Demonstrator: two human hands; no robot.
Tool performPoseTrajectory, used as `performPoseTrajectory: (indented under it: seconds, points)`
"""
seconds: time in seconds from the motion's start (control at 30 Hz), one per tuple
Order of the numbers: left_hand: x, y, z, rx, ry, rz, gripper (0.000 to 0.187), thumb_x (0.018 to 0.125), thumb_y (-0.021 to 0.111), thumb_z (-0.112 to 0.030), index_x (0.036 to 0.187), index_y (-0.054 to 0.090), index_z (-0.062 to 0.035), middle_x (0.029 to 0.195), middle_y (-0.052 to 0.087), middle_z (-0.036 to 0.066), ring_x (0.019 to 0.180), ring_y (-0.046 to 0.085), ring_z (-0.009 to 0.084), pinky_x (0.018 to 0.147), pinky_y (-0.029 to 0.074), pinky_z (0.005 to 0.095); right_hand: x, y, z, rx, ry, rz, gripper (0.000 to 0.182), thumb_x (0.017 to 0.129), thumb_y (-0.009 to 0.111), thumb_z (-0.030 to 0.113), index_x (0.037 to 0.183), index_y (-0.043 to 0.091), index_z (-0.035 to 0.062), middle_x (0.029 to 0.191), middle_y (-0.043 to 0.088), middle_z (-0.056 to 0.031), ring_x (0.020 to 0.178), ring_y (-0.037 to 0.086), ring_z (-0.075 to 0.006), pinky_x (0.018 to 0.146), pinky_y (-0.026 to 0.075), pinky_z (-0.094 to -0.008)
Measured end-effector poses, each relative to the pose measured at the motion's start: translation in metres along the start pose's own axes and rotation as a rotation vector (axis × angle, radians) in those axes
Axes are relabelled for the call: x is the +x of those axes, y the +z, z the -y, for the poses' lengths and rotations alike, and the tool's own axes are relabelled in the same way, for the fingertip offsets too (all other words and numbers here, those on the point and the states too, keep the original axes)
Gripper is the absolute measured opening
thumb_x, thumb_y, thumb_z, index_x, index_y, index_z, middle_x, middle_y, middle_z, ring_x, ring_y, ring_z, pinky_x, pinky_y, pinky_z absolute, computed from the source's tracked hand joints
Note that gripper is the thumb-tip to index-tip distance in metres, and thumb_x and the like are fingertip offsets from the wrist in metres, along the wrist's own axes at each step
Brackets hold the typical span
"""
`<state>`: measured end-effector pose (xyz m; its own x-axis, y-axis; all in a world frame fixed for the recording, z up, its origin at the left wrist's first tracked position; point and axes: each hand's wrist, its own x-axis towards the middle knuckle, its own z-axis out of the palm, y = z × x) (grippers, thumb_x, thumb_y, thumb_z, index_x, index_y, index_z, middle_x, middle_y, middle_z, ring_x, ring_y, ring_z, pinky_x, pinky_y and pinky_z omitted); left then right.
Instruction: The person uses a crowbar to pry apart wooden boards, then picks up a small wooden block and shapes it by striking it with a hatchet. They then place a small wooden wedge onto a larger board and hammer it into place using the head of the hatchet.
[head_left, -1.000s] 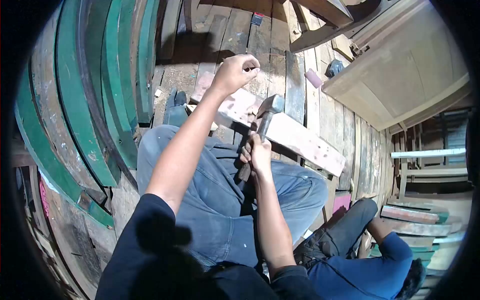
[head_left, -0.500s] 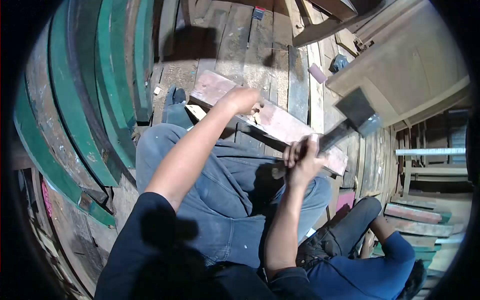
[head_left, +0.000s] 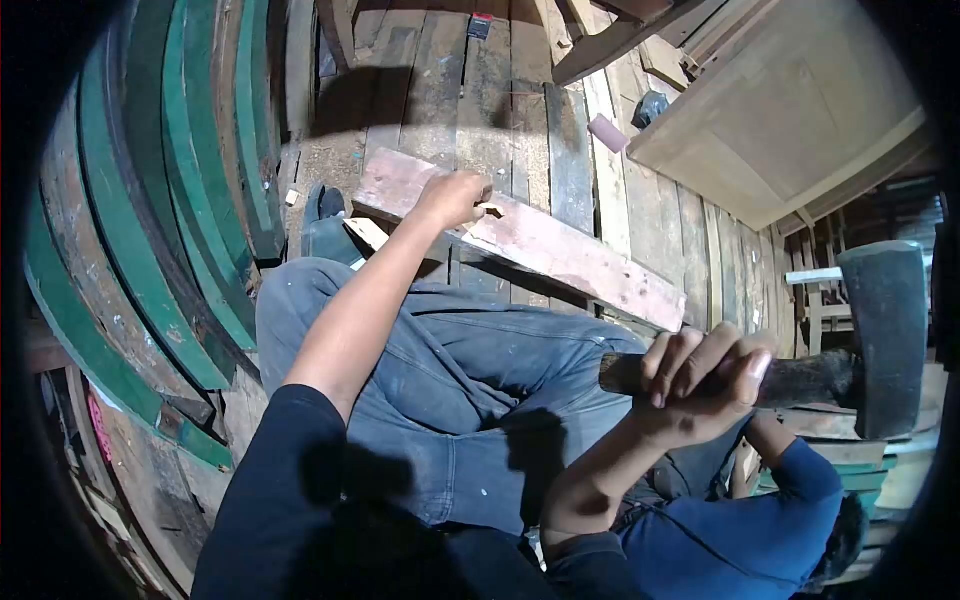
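Note:
My right hand is wrapped round the dark wooden handle of a hatchet, raised to the right, its broad metal head well off the plank. My left hand is closed in a fist on the pinkish worn plank, and whatever it grips is hidden by the fingers. Just right of this fist, a small notch with pale, freshly cut wood shows in the plank. The plank lies slantwise in front of my crossed legs.
Curved green boards stand stacked on the left. A co-worker in a blue shirt sits close on my right, below the hatchet. A pale wooden panel leans at the upper right. A mauve block and a small dark box lie on the floorboards.
My right hand has swung the hatchet up, back and to the right, away from the plank. My left hand stays closed at the same place on the plank. The view has shifted slightly.

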<state>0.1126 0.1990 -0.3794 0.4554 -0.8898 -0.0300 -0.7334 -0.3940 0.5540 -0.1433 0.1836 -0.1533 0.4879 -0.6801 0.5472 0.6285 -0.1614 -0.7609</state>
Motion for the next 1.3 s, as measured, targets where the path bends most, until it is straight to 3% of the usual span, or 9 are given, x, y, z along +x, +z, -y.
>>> performPoseTrajectory:
  seconds: [0.23, 0.37, 0.43, 0.5, 0.57, 0.63, 0.87, 1.07, 1.3]
  points:
    - [-0.001, -0.007, -0.001, -0.073, -0.03, 0.017, 0.033, 0.074, 0.07, -0.023, 0.104, 0.061, -0.0106, 0.102, 0.064, 0.013, 0.101, 0.059, 0.0309, 0.083, 0.048, 0.0417, 0.021, 0.036, 0.008, -0.198, 0.103, -0.009, 0.028, 0.097, 0.041, 0.033, 0.075, 0.039, 0.0161, 0.048, 0.031, 0.0013, 0.028, 0.022, -0.0091, 0.025, 0.026, -0.0237]
    - [-0.001, -0.021, 0.001, -0.169, -0.058, -0.283, 0.028, 0.077, 0.068, -0.021, 0.1, 0.061, -0.0084, 0.101, 0.065, 0.013, 0.095, 0.062, 0.0309, 0.081, 0.049, 0.0416, -0.002, 0.028, -0.061, -0.132, 0.283, -0.16, 0.025, 0.098, 0.046, 0.023, 0.079, 0.039, 0.0086, 0.05, 0.036, 0.0029, 0.036, 0.036, -0.0079, 0.033, 0.032, -0.0253]
    - [0.008, -0.032, 0.006, -0.257, -0.057, -0.34, 0.022, 0.08, 0.065, -0.017, 0.098, 0.061, -0.0061, 0.097, 0.065, 0.013, 0.092, 0.063, 0.0272, 0.081, 0.049, 0.0388, -0.028, 0.03, -0.098, -0.454, 0.595, -0.245, 0.025, 0.097, 0.053, 0.024, 0.08, 0.044, 0.0079, 0.05, 0.041, 0.0029, 0.038, 0.039, -0.0069, 0.034, 0.032, -0.0255]
    - [0.006, -0.049, 0.009, -0.406, -0.016, -0.429, 0.019, 0.082, 0.064, -0.015, 0.097, 0.061, -0.0048, 0.095, 0.065, 0.013, 0.09, 0.064, 0.0255, 0.08, 0.049, 0.0371, -0.07, -0.002, -0.168, -0.686, 0.722, -0.097, 0.031, 0.096, 0.055, 0.025, 0.073, 0.046, 0.0064, 0.051, 0.044, 0.0016, 0.039, 0.04, -0.0074, 0.035, 0.032, -0.0273]
    - [0.004, -0.056, 0.013, -0.467, 0.027, -0.517, 0.019, 0.081, 0.063, -0.013, 0.097, 0.061, -0.0038, 0.092, 0.066, 0.012, 0.088, 0.064, 0.0248, 0.079, 0.049, 0.0351, -0.077, -0.016, -0.194, -0.331, 1.121, 0.043, 0.033, 0.097, 0.051, 0.025, 0.07, 0.044, 0.0068, 0.048, 0.041, -0.0012, 0.035, 0.039, -0.0109, 0.034, 0.033, -0.0291]
    - [0.002, -0.065, 0.012, -0.507, 0.039, -0.56, 0.019, 0.08, 0.064, -0.012, 0.097, 0.061, -0.0036, 0.091, 0.066, 0.013, 0.087, 0.064, 0.0249, 0.079, 0.049, 0.0346, -0.073, -0.002, -0.187, -0.24, 1.132, 0.031, 0.027, 0.095, 0.053, 0.024, 0.076, 0.042, 0.0085, 0.046, 0.036, 0.0001, 0.033, 0.035, -0.0111, 0.033, 0.032, -0.0287]
    - [-0.006, -0.066, 0.019, -0.35, 0.022, -0.37, 0.022, 0.078, 0.065, -0.011, 0.099, 0.062, -0.0067, 0.095, 0.066, 0.013, 0.09, 0.063, 0.0276, 0.082, 0.049, 0.0372, -0.086, -0.006, -0.181, -0.187, 1.065, -0.066, 0.031, 0.095, 0.054, 0.025, 0.072, 0.04, 0.0086, 0.046, 0.033, 0.0001, 0.033, 0.031, -0.0115, 0.034, 0.03, -0.0278]
    - [-0.008, -0.042, 0.016, -0.006, 0.055, 0.025, 0.028, 0.079, 0.063, -0.015, 0.108, 0.065, -0.0154, 0.112, 0.063, 0.012, 0.106, 0.06, 0.0276, 0.09, 0.048, 0.0397, -0.029, -0.01, -0.111, -0.159, 0.559, -0.094, 0.033, 0.097, 0.052, 0.03, 0.077, 0.04, 0.0074, 0.047, 0.036, -0.0024, 0.032, 0.034, -0.0117, 0.03, 0.03, -0.0267]
    - [0.004, 0.0, 0.016, 0.077, 0.114, 0.059, 0.013, 0.074, 0.062, -0.012, 0.087, 0.066, -0.012, 0.105, 0.061, 0.011, 0.104, 0.059, 0.0306, 0.087, 0.048, 0.0412, 0.05, 0.009, -0.009, 0.117, -0.033, 0.205, 0.038, 0.1, 0.033, 0.045, 0.081, 0.039, 0.013, 0.048, 0.036, -0.0019, 0.029, 0.035, -0.0118, 0.028, 0.034, -0.0245]
